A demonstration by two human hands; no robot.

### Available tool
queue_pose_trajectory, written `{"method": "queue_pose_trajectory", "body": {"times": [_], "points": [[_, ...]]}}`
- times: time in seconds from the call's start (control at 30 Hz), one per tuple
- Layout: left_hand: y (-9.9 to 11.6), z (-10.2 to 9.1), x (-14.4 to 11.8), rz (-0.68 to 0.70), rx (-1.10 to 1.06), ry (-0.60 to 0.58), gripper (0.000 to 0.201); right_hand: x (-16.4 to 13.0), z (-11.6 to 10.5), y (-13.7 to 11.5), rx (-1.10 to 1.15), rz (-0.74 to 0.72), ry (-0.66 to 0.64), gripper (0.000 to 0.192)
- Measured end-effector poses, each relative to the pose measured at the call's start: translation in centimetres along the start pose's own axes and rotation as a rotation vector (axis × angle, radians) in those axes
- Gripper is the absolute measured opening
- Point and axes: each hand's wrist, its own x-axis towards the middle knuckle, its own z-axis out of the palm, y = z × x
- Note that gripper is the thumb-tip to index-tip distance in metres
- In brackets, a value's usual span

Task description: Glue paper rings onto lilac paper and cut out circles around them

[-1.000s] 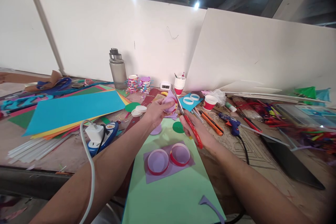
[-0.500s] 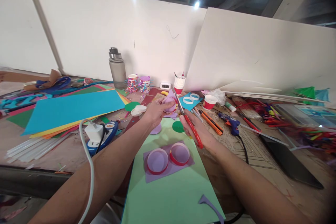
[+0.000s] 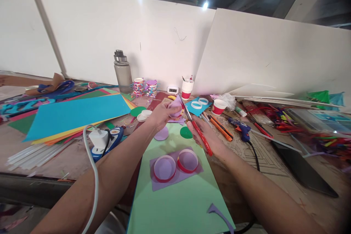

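Observation:
My left hand [image 3: 161, 114] holds a piece of purple paper [image 3: 176, 109] with a red-rimmed ring on it, lifted above the table. My right hand [image 3: 210, 137] grips red-handled scissors [image 3: 196, 128], whose blades point up and left into the purple paper's right edge. Below the hands lies a light green sheet [image 3: 181, 197] carrying a purple sheet [image 3: 175, 175] with two red-rimmed rings [image 3: 165, 168] [image 3: 188, 160] standing on it. A purple paper disc [image 3: 161, 134] and a green disc [image 3: 186, 132] lie on the green sheet near my hands.
Stacked coloured sheets [image 3: 74, 115] lie at the left, with a power strip and white charger [image 3: 102, 139] in front. A grey bottle [image 3: 122, 72], paper cups [image 3: 188, 88], a blue glue gun [image 3: 241, 128], orange cutters [image 3: 222, 127] and craft sticks [image 3: 326, 140] fill the back and right. White boards stand behind.
My left hand has lifted slightly and turned the purple piece against the scissors; the purple disc that was partly under the hand now lies fully in view.

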Motion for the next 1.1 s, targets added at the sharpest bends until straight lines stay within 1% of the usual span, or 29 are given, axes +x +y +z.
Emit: {"method": "queue_pose_trajectory", "body": {"times": [0.23,0.43,0.53,0.67,0.77,0.97,1.1], "points": [[0.0,-0.8,0.2,-0.022,0.031,-0.024,0.038,-0.1,0.1,0.2,-0.001,-0.001,-0.009,0.034],[0.3,-1.5,0.6,-0.011,0.029,-0.012,0.039,-0.1,0.2,0.6,-0.024,0.014,-0.005,0.036],[0.3,-1.0,0.4,-0.02,-0.017,0.031,0.039,-0.1,0.3,0.4,-0.002,0.022,0.006,0.035],[-0.5,0.2,0.1,-0.023,-0.17,0.119,0.036,-0.3,0.3,-0.2,0.023,0.004,0.017,0.032],[-0.8,0.5,0.1,-0.026,-0.188,0.159,0.034,-0.3,0.2,-0.5,0.012,0.007,0.007,0.032],[-0.6,-0.3,0.4,0.009,-0.01,0.041,0.039,-0.3,0.0,-0.5,0.032,0.014,-0.025,0.032],[-0.5,-0.5,0.4,0.015,0.023,0.021,0.041,-0.3,0.0,-0.4,0.007,0.01,-0.022,0.032]]}}
